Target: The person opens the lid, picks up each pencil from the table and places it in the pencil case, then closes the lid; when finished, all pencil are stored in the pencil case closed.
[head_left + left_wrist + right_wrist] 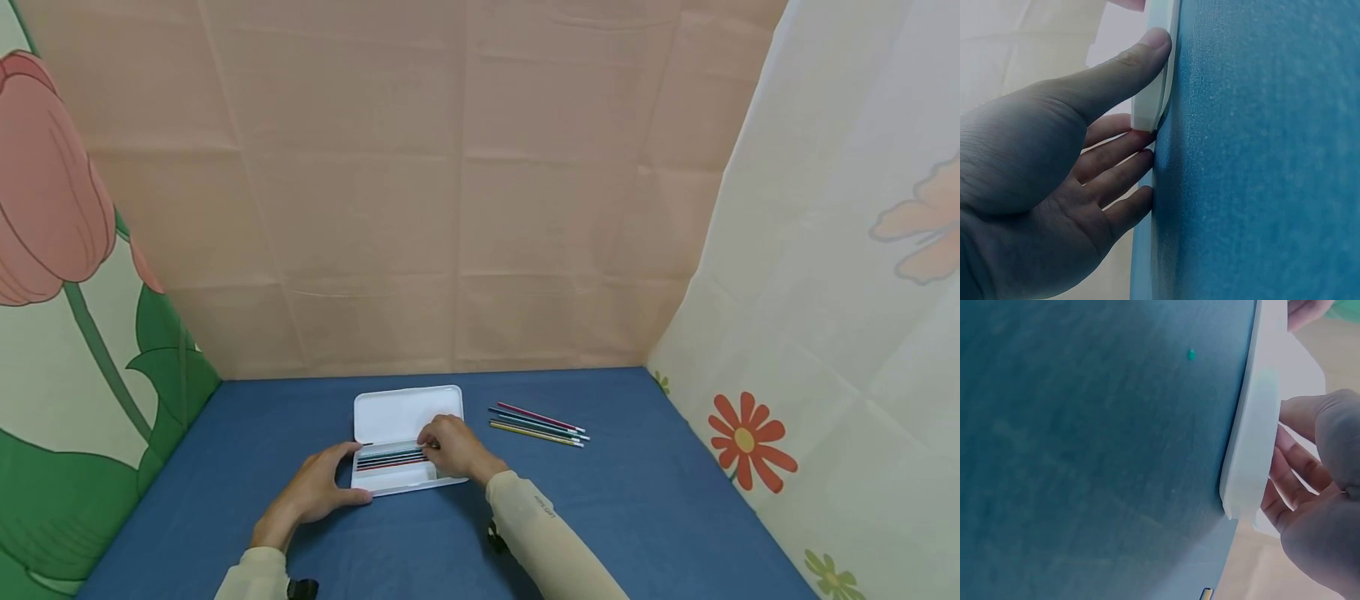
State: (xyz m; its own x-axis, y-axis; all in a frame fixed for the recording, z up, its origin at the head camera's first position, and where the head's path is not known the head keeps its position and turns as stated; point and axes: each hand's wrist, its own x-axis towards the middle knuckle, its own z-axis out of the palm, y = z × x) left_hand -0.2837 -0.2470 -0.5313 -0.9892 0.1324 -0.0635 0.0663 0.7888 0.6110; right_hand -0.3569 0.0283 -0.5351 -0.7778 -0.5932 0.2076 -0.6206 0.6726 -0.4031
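Note:
A white pencil case (401, 481) lies with its lid (405, 414) folded back on the blue cloth. Several dark and red pencils (390, 460) lie side by side in its tray. My left hand (318, 483) holds the case's left end, thumb at the front corner and fingers at the far side; the left wrist view shows this thumb (1141, 56) against the front wall. Over the tray's right part, my right hand (453, 446) has curled fingers and seems to pinch a pencil's end. In the right wrist view, the case wall (1254, 437) hides what those fingertips (1279, 506) touch.
Several loose pencils (536, 429), among them red, dark and yellow ones, lie to the right of the case. A tan cloth (450, 208) hangs behind the blue table (637, 500), with flower-printed cloths (825, 333) at the sides.

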